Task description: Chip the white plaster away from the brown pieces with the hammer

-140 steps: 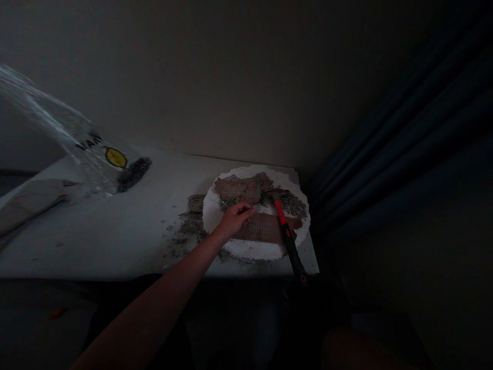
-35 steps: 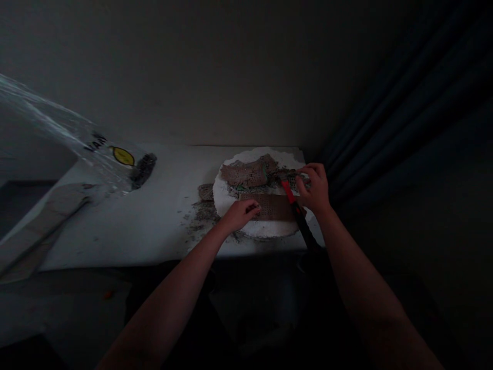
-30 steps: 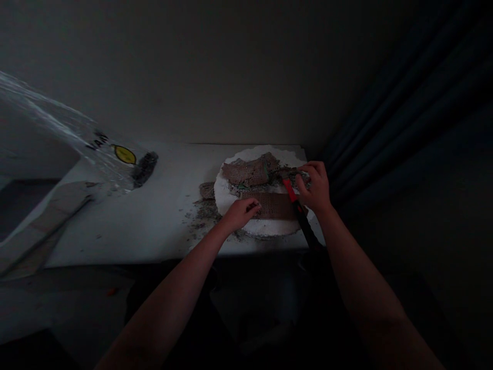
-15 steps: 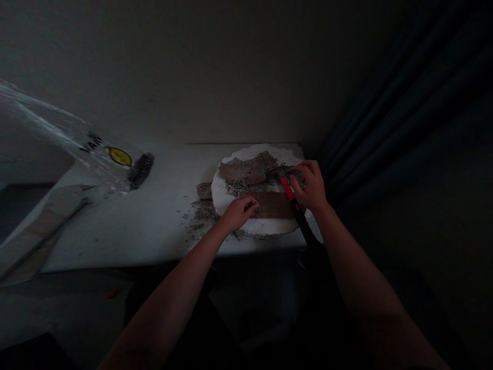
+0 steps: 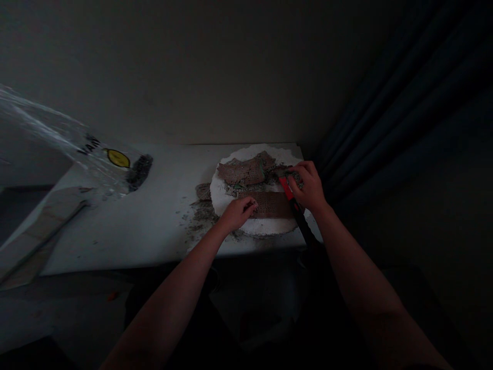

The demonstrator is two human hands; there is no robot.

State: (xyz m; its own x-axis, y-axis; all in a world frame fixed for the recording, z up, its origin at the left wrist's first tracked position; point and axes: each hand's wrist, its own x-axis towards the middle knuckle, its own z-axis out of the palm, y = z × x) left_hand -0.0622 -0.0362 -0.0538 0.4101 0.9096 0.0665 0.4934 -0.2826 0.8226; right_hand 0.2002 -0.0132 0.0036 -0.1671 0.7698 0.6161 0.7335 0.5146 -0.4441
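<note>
A white round slab (image 5: 259,227) lies at the right end of a white table (image 5: 154,221). On it lie brown perforated board pieces (image 5: 246,171) and grey rubble. My left hand (image 5: 239,211) rests curled on the left end of the near brown piece (image 5: 271,205), fingers pinched together. My right hand (image 5: 306,186) is closed over the head end of a red and black hammer (image 5: 293,208), whose handle runs toward the table's near right edge. The scene is very dim.
A clear plastic bag (image 5: 96,159) with a yellow label and dark grit in it lies at the table's left. A pale plank (image 5: 38,231) leans at the far left. Grey crumbs (image 5: 196,216) lie left of the slab. Dark curtains (image 5: 385,128) hang at the right.
My right arm has come into view since the oldest frame and closed on the hammer's head end. Over the last second that hand slid slightly left. My left hand has stayed on the brown piece.
</note>
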